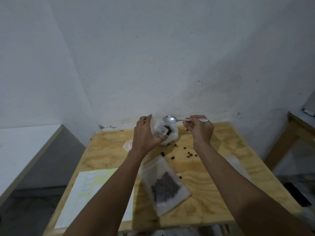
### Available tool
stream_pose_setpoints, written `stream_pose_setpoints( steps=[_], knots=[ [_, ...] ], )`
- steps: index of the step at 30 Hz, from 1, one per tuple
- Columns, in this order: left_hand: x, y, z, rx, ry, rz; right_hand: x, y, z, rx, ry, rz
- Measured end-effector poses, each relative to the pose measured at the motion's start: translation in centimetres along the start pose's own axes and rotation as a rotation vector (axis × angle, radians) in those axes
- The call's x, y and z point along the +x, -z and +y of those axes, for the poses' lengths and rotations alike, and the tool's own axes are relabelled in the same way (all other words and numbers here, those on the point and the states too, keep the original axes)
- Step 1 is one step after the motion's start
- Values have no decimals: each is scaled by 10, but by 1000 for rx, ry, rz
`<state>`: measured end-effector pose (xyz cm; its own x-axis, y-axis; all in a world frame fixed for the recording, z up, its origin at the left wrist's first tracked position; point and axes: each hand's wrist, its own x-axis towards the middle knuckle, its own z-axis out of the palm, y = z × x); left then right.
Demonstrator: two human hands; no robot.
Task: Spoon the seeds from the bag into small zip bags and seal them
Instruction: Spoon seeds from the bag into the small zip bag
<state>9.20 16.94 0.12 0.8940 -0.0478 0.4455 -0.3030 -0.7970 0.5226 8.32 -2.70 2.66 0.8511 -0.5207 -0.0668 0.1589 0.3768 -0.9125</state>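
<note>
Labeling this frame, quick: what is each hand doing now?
Left hand: closed on a small zip bag, held above the seed bag.
Right hand: closed on the spoon handle.

Both arms outstretched — left hand (pixel 146 133) cupped, right hand (pixel 199 128) pinching.

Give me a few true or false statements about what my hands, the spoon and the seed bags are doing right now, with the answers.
1. The right hand holds a metal spoon. True.
2. The spoon is heaped with seeds. False: its bowl looks empty.
3. The left hand grips a small bag by the big seed bag. True.
4. The filled zip bag stands upright. False: it lies flat on the table.
5. Loose seeds lie on the table. True.
</note>
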Motion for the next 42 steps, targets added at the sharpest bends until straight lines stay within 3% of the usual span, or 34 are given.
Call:
stream_pose_setpoints(
  steps=[8, 13, 22, 27, 42],
  knots=[
    [4, -11, -10, -23, 34, -97, 12, -13, 31, -488, 141, 23],
    [7, -21, -12, -43, 34, -111, 15, -16, 44, -569, 119, 16],
    [10, -29, -11, -110, 27, -130, 23, -18, 43, -452, -125, -69],
    [9, -24, -11, -116, 16, -135, 24, -20, 36, -288, -257, 28],
    [1, -4, -6, -60, 20, -68, 13, -19, -14, -145, -169, 54]
  ],
)
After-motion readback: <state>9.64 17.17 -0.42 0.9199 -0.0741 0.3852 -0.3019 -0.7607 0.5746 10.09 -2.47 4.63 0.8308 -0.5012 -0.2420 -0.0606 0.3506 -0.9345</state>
